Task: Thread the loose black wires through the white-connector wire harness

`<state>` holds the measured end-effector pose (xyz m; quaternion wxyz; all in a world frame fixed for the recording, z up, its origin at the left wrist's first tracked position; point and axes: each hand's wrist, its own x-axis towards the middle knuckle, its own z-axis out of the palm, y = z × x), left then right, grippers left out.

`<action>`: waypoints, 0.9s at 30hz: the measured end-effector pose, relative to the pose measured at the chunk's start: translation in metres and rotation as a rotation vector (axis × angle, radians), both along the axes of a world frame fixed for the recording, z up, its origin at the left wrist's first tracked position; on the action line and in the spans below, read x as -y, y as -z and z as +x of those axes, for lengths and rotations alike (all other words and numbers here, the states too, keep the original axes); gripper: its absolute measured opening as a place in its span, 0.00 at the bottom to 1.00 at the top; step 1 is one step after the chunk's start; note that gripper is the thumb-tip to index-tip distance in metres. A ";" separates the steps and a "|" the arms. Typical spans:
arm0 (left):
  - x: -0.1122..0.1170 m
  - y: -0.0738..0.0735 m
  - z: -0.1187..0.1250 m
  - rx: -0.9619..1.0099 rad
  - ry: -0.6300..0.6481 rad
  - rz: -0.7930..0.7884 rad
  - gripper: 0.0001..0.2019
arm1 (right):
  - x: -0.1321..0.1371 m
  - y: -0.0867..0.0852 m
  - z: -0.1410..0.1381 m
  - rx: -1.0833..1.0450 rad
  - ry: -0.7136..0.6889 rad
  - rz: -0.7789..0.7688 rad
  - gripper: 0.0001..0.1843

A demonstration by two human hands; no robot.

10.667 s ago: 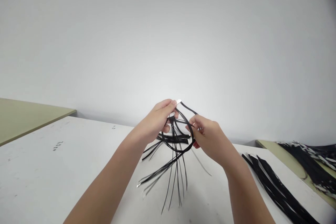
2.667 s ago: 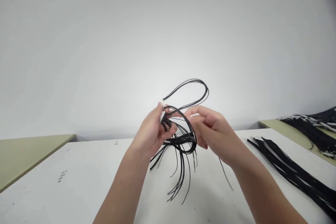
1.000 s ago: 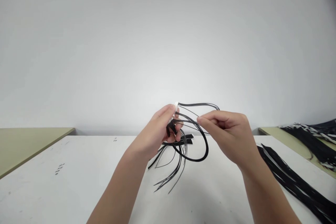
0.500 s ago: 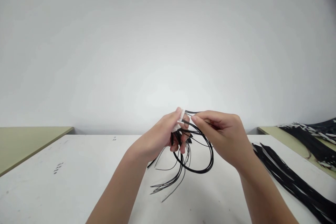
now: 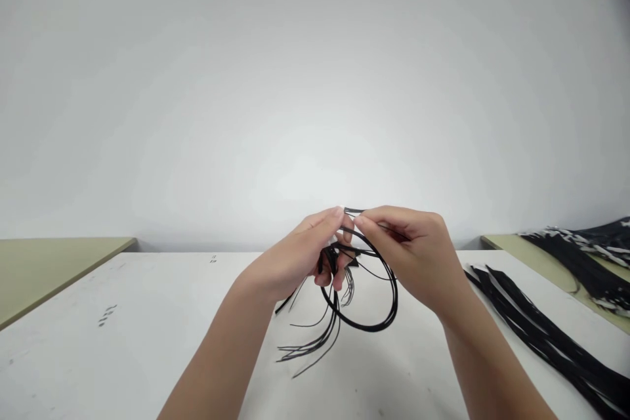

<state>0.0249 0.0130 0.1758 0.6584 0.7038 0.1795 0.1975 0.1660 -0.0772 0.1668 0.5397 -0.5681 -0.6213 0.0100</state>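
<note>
A bundle of thin black wires (image 5: 364, 321) hangs above the white table (image 5: 123, 341), bent into a loop with loose ends trailing down to the left. My left hand (image 5: 295, 256) grips the bundle near its top, where a small white connector is mostly hidden by my fingers. My right hand (image 5: 413, 249) pinches the wires just right of the left fingertips, so the two hands almost touch.
A row of black wire bundles (image 5: 536, 335) lies on the table at the right. More black wires (image 5: 585, 256) are heaped on a green-topped table at the far right. Another green table (image 5: 44, 269) stands at the left. A plain white wall is behind.
My right hand has moved left to meet the left hand, and the wide wire loop has closed into a rounder, lower loop. The white connector is now covered by my fingers.
</note>
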 end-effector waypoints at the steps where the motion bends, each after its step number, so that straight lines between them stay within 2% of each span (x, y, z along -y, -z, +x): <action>1: -0.001 0.000 0.000 0.018 0.001 -0.005 0.19 | 0.000 0.000 0.001 -0.019 -0.004 -0.003 0.12; 4: -0.003 -0.001 -0.002 0.096 -0.043 -0.030 0.18 | 0.003 0.000 0.007 -0.093 0.014 -0.023 0.06; 7: -0.004 -0.004 -0.003 0.172 -0.143 -0.100 0.17 | 0.007 0.000 0.014 -0.148 0.026 -0.112 0.13; 10: -0.004 -0.006 -0.004 0.194 -0.201 -0.159 0.16 | 0.009 0.001 0.018 -0.243 -0.055 -0.244 0.17; 12: -0.004 -0.006 -0.005 0.200 -0.197 -0.177 0.16 | 0.008 0.002 0.017 -0.334 -0.111 -0.255 0.16; 15: -0.003 -0.006 -0.005 0.203 -0.165 -0.219 0.16 | 0.003 0.003 0.014 -0.416 -0.103 -0.145 0.13; 20: -0.002 -0.006 -0.003 0.187 -0.108 -0.311 0.16 | -0.005 0.005 0.008 -0.379 0.045 0.013 0.13; 25: -0.003 -0.008 -0.001 0.237 -0.217 -0.396 0.14 | -0.008 0.008 -0.002 -0.294 0.226 0.191 0.31; 27: -0.003 -0.009 0.000 0.265 -0.264 -0.413 0.13 | -0.007 0.009 -0.005 -0.241 0.287 0.242 0.31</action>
